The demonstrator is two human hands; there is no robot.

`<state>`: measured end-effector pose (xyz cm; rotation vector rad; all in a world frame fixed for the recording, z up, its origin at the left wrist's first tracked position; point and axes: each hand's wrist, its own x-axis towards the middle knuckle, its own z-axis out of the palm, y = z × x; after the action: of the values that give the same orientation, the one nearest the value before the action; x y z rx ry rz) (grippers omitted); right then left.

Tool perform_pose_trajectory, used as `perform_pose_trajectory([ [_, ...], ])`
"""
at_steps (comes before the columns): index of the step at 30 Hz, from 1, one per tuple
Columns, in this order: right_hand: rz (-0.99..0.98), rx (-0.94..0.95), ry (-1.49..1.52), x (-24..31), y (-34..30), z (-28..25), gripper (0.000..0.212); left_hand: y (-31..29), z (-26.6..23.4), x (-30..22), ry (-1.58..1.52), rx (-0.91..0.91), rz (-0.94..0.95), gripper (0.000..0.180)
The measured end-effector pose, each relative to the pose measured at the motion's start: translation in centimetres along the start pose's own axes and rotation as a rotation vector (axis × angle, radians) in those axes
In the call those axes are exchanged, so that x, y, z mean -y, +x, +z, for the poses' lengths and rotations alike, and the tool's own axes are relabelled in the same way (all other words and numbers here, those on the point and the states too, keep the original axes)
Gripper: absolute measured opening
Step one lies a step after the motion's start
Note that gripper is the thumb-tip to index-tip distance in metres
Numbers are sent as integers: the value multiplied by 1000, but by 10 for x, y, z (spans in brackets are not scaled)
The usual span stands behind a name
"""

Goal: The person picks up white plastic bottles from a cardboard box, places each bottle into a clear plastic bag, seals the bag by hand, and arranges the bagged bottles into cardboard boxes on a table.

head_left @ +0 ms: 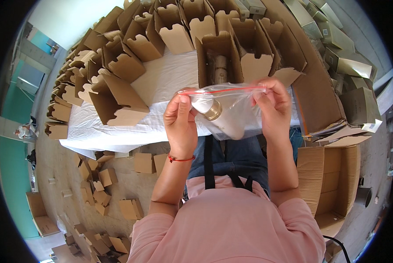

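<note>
A clear plastic zip bag (243, 104) with a red strip along its top hangs between my two hands, above the table's near edge. Inside it lies a white bottle (228, 124) with a gold collar, tilted, its white cap up at the left. My left hand (181, 125) pinches the left end of the strip between thumb and fingers. At the other end, the fingers of my right hand (275, 107) grip the bag's upper corner. Just beyond stands an open cardboard box (205, 65) holding another pale bottle (221, 69) in clear wrapping.
Many open brown boxes (117, 98) stand on the white-covered table (170, 79). Silvery-gold cartons (358, 105) fill a large cardboard container (312, 98) at the right. Below it sits a big open carton (334, 184). Small boxes (130, 209) litter the floor at the left.
</note>
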<state>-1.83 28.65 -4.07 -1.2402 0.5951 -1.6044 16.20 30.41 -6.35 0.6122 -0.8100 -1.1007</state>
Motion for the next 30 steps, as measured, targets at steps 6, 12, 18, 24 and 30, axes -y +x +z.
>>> perform_pose_trajectory([
  [6, -164, 20, -322, 9, 0, -5, 24, 3, 5, -6, 273, 21, 208, 17],
  [12, -252, 348, -616, 23, 13, 21, 31, 5, 23, -16, 443, 136, 281, 13],
  [18, -109, 272, -397, 11, 12, 21, 20, 8, 20, -20, 541, 158, 355, 16],
  [24, -99, 358, -453, 16, 13, 15, 14, 10, 20, -22, 486, 156, 322, 15],
  [30, -33, 407, -285, 14, 21, 17, 12, 12, 27, -29, 481, 191, 309, 14],
])
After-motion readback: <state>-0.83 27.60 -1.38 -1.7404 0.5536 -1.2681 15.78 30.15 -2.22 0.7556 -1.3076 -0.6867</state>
